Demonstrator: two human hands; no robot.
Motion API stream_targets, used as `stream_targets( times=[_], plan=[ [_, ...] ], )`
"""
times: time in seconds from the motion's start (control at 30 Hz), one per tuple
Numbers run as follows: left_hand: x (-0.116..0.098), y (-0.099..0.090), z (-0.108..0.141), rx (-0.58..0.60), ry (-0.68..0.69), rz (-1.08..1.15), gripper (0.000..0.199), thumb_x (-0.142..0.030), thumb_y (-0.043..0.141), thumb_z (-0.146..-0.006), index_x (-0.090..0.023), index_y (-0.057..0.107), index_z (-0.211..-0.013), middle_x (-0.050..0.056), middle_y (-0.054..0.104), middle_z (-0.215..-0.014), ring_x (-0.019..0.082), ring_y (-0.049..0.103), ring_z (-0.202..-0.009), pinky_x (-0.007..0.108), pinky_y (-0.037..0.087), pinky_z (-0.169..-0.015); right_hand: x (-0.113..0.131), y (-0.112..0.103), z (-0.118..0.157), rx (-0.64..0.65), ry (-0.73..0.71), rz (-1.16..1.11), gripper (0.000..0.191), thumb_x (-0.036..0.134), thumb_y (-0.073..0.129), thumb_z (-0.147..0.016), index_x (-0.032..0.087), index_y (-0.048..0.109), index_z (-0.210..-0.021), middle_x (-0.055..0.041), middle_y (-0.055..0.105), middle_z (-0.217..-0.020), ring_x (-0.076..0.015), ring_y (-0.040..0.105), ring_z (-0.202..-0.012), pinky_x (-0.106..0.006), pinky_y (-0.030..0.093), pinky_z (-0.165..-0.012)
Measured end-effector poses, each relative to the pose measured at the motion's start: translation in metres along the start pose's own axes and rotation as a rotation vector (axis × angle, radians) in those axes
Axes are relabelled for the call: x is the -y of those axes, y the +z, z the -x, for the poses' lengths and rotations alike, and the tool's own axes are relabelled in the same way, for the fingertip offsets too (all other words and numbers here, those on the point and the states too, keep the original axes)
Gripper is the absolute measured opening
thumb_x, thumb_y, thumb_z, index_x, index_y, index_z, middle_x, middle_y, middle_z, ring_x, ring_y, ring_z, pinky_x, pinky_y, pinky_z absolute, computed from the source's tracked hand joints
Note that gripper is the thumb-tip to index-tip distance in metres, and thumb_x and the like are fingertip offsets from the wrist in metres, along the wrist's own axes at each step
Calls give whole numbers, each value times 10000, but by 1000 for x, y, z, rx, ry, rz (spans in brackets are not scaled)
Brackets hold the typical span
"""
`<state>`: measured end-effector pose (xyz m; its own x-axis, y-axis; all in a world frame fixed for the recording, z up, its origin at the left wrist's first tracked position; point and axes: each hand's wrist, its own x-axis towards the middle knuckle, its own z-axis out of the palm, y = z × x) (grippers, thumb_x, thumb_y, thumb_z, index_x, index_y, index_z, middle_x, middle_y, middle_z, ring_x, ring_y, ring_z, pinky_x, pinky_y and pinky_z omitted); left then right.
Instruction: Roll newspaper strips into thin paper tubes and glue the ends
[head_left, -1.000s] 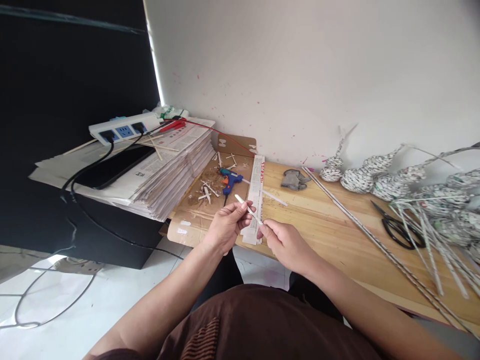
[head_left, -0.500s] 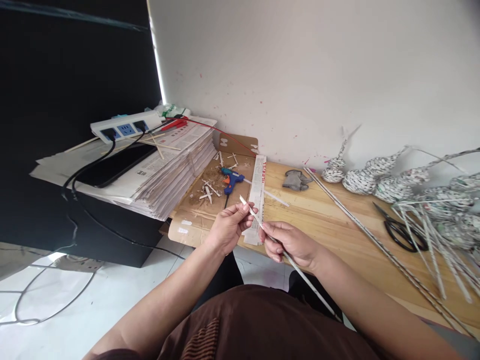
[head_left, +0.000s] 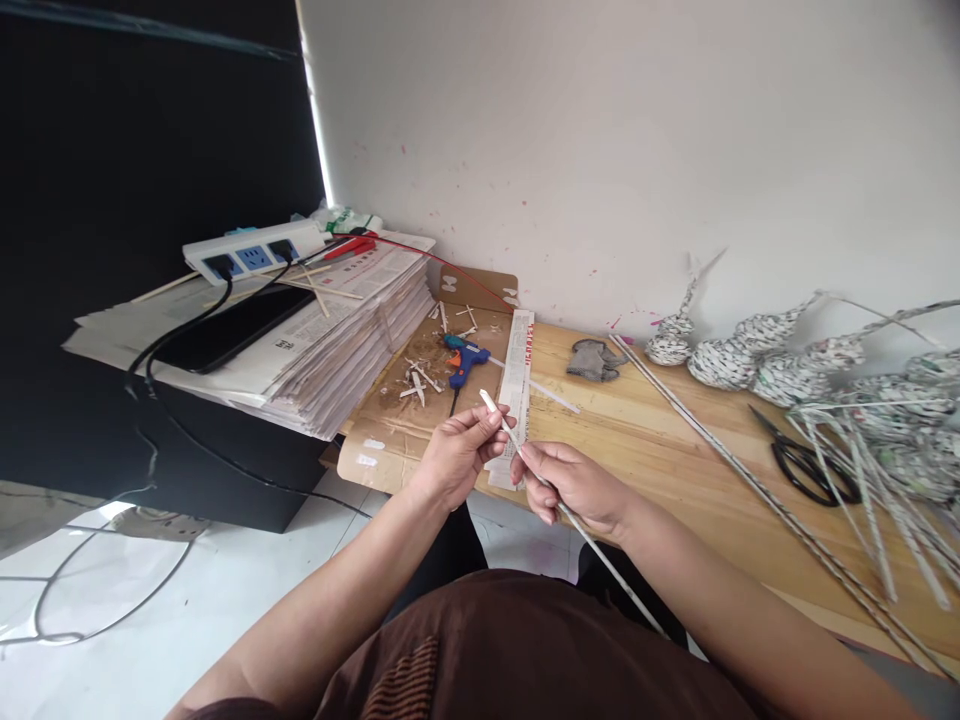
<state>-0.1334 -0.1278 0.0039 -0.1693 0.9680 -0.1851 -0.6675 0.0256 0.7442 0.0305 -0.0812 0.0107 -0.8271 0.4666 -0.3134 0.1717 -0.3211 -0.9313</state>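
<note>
A long thin rolled-paper stick (head_left: pixel 616 577) slants from between my hands down toward my lap. My left hand (head_left: pixel 466 455) pinches it close to its upper tip, and the pale tip pokes out above the thumb. Just below that, my right hand (head_left: pixel 574 485) grips the same stick between thumb and fingers. Beyond my hands, a blue glue gun (head_left: pixel 468 362) lies on a flattened cardboard sheet (head_left: pixel 390 462) among white paper scraps (head_left: pixel 420 382). A strip of newspaper (head_left: pixel 517 360) lies along the cardboard's right edge.
Left, a newspaper stack (head_left: pixel 352 350) carries a phone (head_left: pixel 236 330) and a power strip (head_left: pixel 255 252) with hanging cords. Right, on the wooden table (head_left: pixel 637 440), are a grey cloth (head_left: pixel 592 360), long paper sticks (head_left: pixel 720 460), black scissors (head_left: pixel 806 470) and several woven paper shapes (head_left: pixel 720 372).
My right hand has shifted slightly left along the stick, closer to my left hand. The stick's lower end has swung a little to the left.
</note>
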Motion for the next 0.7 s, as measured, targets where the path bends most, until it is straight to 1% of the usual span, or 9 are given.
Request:
stream_targets(
  times=[0.07, 0.1, 0.2, 0.27, 0.33, 0.4, 0.57, 0.63, 0.7],
  plan=[
    [0, -1, 0, -3, -1, 5, 224, -191, 737, -695, -90, 686, -888, 48, 647, -808, 34, 560, -580, 128, 488, -549, 2, 1, 0, 27, 10, 4, 437, 565, 360, -890, 169, 536, -838, 76, 341, -475, -92, 414, -398, -223, 326, -428],
    [0, -1, -1, -7, 0, 8, 219, -194, 736, -696, -90, 686, -883, 47, 647, -805, 34, 560, -576, 130, 489, -551, 3, 2, 1, -2, -11, 75, 425, 560, 365, -891, 174, 537, -842, 66, 373, -485, -97, 427, -413, -227, 331, -438],
    [1, -3, -2, -23, 9, 17, 221, -199, 740, -692, -88, 687, -876, 50, 649, -799, 36, 564, -578, 132, 495, -563, 4, 7, 3, -232, -170, 431, 350, 518, 449, -874, 191, 536, -784, 36, 463, -551, -99, 447, -487, -232, 345, -493],
    [2, -3, -2, -32, 8, 21, 230, -194, 744, -687, -86, 687, -881, 49, 648, -789, 37, 567, -579, 131, 497, -564, 4, 9, 3, -317, -225, 563, 330, 491, 453, -882, 195, 539, -765, 35, 468, -546, -99, 439, -496, -232, 350, -512],
    [1, -3, -2, -35, 7, 24, 231, -189, 746, -684, -84, 685, -881, 47, 646, -788, 37, 566, -572, 130, 495, -557, 3, 9, 2, -274, -191, 521, 354, 491, 393, -908, 192, 555, -807, 42, 457, -511, -96, 429, -461, -230, 355, -503],
    [0, -2, -1, -31, 4, 26, 216, -191, 745, -685, -82, 683, -861, 46, 645, -775, 36, 562, -563, 129, 493, -547, 1, 8, -1, -184, -137, 383, 391, 505, 352, -919, 181, 560, -849, 51, 448, -480, -89, 413, -419, -224, 351, -478],
    [-3, -3, 2, -9, -10, 22, 185, -195, 738, -693, -82, 676, -825, 35, 633, -724, 39, 560, -552, 129, 492, -545, -2, 5, -6, -30, -37, 50, 422, 546, 393, -890, 159, 553, -834, 71, 392, -468, -71, 398, -379, -205, 321, -424],
    [-4, -3, 3, -18, -11, 27, 192, -191, 741, -688, -84, 677, -834, 39, 640, -748, 39, 563, -554, 129, 491, -540, -3, 5, -8, -6, -15, 20, 427, 553, 400, -884, 158, 551, -825, 72, 388, -463, -74, 411, -381, -204, 323, -419],
    [-5, -5, 3, -36, -7, 35, 198, -192, 747, -681, -85, 678, -832, 39, 643, -747, 39, 563, -551, 130, 489, -536, -4, 6, -10, -39, -25, 93, 422, 555, 415, -877, 160, 559, -846, 54, 443, -495, -81, 447, -411, -208, 341, -430]
  ],
)
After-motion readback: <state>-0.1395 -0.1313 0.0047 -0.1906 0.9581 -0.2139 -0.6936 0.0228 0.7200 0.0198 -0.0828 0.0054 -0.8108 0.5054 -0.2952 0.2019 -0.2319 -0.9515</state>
